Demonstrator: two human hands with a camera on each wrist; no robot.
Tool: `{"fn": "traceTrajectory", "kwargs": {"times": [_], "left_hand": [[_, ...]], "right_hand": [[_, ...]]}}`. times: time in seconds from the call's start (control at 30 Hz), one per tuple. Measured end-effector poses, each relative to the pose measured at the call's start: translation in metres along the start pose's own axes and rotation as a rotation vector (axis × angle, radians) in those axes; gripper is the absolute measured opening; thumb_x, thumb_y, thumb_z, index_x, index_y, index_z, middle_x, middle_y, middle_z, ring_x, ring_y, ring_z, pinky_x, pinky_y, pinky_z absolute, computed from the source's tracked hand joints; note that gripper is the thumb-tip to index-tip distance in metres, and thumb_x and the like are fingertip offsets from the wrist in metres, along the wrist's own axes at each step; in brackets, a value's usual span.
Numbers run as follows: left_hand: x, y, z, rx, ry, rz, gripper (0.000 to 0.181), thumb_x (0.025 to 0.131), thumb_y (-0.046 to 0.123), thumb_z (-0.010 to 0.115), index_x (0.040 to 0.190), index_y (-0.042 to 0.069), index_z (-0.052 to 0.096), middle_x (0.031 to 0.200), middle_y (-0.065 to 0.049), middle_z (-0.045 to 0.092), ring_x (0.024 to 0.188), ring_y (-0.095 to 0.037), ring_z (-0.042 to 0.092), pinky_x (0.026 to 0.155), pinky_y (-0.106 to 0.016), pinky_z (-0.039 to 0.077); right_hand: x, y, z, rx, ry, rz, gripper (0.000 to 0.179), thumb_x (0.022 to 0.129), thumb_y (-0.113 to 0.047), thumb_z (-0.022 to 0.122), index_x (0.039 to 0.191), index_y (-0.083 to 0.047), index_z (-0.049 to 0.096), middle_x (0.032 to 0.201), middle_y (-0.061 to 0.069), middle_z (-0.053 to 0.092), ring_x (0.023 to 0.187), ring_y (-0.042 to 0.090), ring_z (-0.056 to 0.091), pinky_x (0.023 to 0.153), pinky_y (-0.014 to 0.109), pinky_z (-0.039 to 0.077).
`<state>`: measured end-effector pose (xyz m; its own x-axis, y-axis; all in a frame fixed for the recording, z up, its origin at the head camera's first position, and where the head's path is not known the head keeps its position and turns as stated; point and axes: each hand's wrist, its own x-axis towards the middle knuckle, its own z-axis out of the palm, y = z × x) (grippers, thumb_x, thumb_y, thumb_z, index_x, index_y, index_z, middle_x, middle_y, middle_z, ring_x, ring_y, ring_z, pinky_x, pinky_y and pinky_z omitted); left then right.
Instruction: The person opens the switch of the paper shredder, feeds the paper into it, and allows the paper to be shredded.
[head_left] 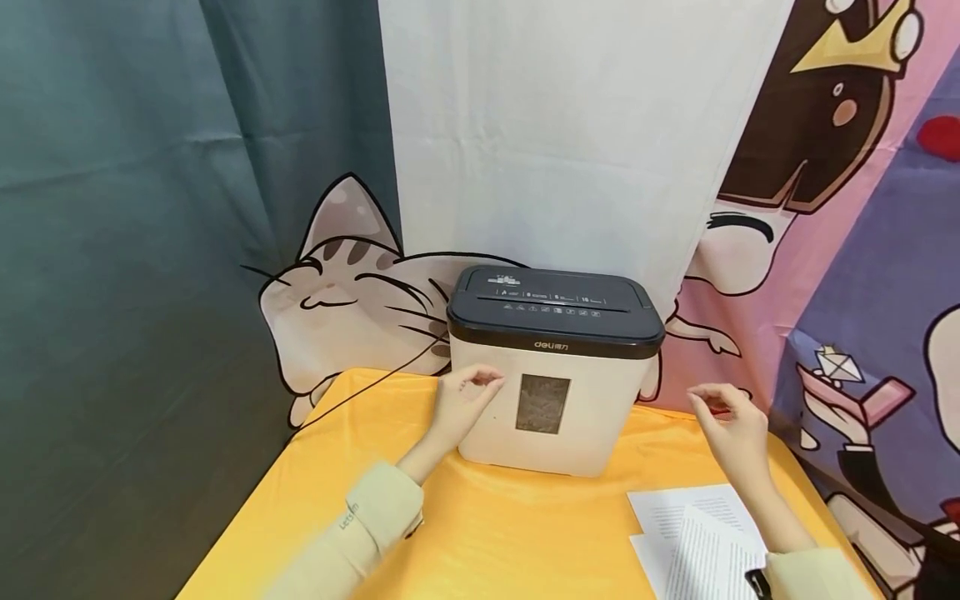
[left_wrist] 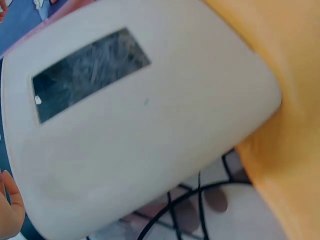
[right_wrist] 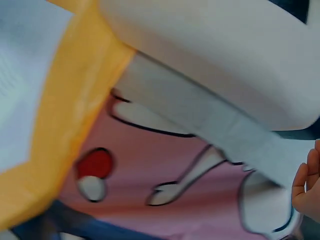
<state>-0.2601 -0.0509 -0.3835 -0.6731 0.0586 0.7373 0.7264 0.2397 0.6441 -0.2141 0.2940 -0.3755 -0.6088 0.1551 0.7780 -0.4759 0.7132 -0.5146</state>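
A white paper shredder (head_left: 585,400) with a dark lid (head_left: 555,312) stands upright on the yellow cloth. Shredded bits show behind the small window (head_left: 543,404) in its front. My left hand (head_left: 459,404) hovers at the shredder's front left, overlapping its body in the head view, with fingers loosely bent and nothing held. Off to the shredder's right, my right hand (head_left: 733,429) is raised above the printed sheets (head_left: 697,512), also empty, its fingers loosely bent. In the left wrist view the shredder's front (left_wrist: 130,130) fills most of the picture.
A thin black cord (head_left: 367,387) runs from the shredder's left side down over the cloth's edge. Printed curtains hang close behind, including a grey one (head_left: 562,133). The yellow cloth (head_left: 480,533) covers the table, with the papers at its front right.
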Motion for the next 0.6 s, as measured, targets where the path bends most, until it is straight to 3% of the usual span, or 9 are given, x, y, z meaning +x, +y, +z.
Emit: {"fn": "traceTrajectory", "kwargs": {"times": [0.17,0.3,0.47,0.6], "left_hand": [[-0.023,0.002,0.016,-0.041,-0.020,-0.144,0.006,0.081,0.004,0.071,0.085,0.000,0.072,0.081,-0.011,0.072,0.072,-0.012,0.059,0.070,-0.038,0.051],[-0.041,0.014,0.026,-0.061,-0.062,-0.244,0.007,0.082,0.002,0.070,0.087,-0.002,0.071,0.084,-0.014,0.072,0.073,-0.004,0.056,0.072,-0.037,0.051],[-0.060,0.030,0.037,-0.118,-0.104,-0.217,0.007,0.082,-0.001,0.068,0.088,-0.004,0.070,0.082,-0.018,0.071,0.071,-0.010,0.060,0.068,-0.032,0.052],[-0.072,0.029,0.052,-0.206,-0.147,-0.266,0.012,0.084,0.001,0.067,0.093,-0.006,0.069,0.086,-0.021,0.070,0.073,-0.013,0.061,0.066,-0.024,0.052]], "right_hand": [[-0.027,0.014,-0.004,0.023,0.047,0.173,0.005,0.080,0.006,0.068,0.085,0.004,0.068,0.072,-0.028,0.057,0.069,-0.012,0.048,0.068,0.002,0.038],[-0.049,0.022,-0.007,0.027,0.091,0.285,0.003,0.081,0.007,0.066,0.083,0.005,0.067,0.068,-0.035,0.052,0.066,-0.013,0.048,0.067,0.001,0.037],[-0.072,0.036,-0.009,0.039,0.138,0.344,0.005,0.081,0.009,0.065,0.079,0.004,0.067,0.067,-0.036,0.053,0.063,-0.015,0.049,0.065,0.000,0.037],[-0.085,0.047,-0.015,0.019,0.164,0.408,0.007,0.082,0.006,0.065,0.078,0.001,0.068,0.067,-0.036,0.053,0.062,-0.015,0.049,0.062,0.000,0.037]]}}
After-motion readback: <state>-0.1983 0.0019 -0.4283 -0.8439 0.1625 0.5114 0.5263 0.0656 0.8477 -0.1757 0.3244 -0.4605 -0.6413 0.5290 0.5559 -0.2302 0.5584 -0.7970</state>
